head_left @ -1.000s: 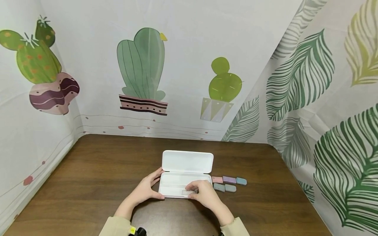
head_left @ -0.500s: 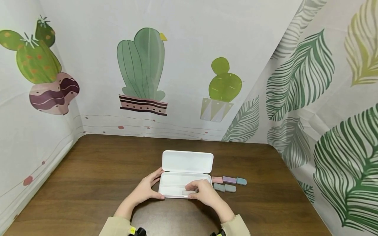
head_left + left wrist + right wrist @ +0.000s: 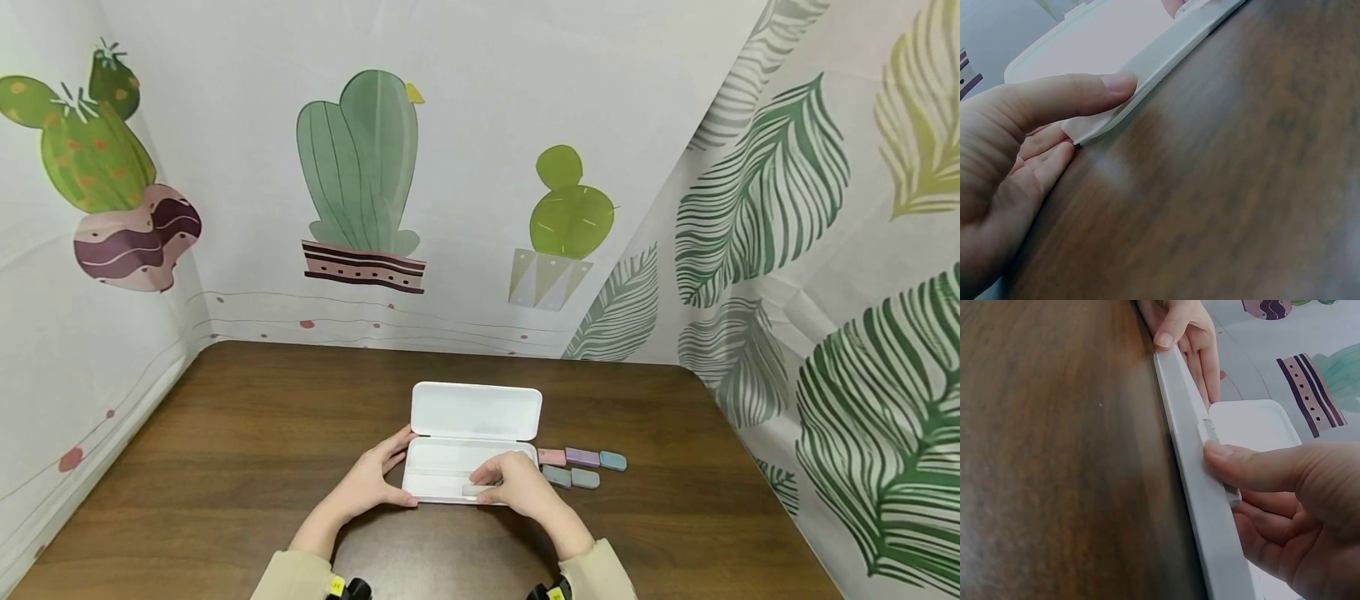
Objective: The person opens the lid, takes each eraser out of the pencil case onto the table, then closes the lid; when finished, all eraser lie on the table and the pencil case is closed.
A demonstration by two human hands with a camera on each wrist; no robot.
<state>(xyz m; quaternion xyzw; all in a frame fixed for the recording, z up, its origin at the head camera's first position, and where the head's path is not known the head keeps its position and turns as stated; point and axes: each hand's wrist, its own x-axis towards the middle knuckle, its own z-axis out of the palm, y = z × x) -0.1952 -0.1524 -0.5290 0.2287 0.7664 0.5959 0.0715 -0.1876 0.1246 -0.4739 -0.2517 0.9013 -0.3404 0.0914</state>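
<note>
An open white pencil case [image 3: 442, 457] lies on the table, its lid [image 3: 476, 412] tipped back away from me. My left hand [image 3: 369, 479] holds the left end, thumb [image 3: 1119, 84] on the front edge and fingers round the side. Inside the front right part of the case, my right hand [image 3: 519, 486] pinches a small pale, translucent-looking block [image 3: 470, 490] between thumb and fingers. In the right wrist view the right thumb [image 3: 1219, 453] lies over the case's front wall, and the fingers partly hide the block [image 3: 1232, 495].
Right of the case lie several small eraser-like blocks: a pink one [image 3: 552, 457], a purple one [image 3: 582, 457], a blue one [image 3: 613, 461] and two grey ones [image 3: 585, 478]. A cloth with cactus and leaf prints [image 3: 465, 167] hangs behind the brown wooden table [image 3: 300, 400].
My right hand has shifted very slightly up at the knuckles, still pinching the small block. The left hand and the pencil case have stayed in place.
</note>
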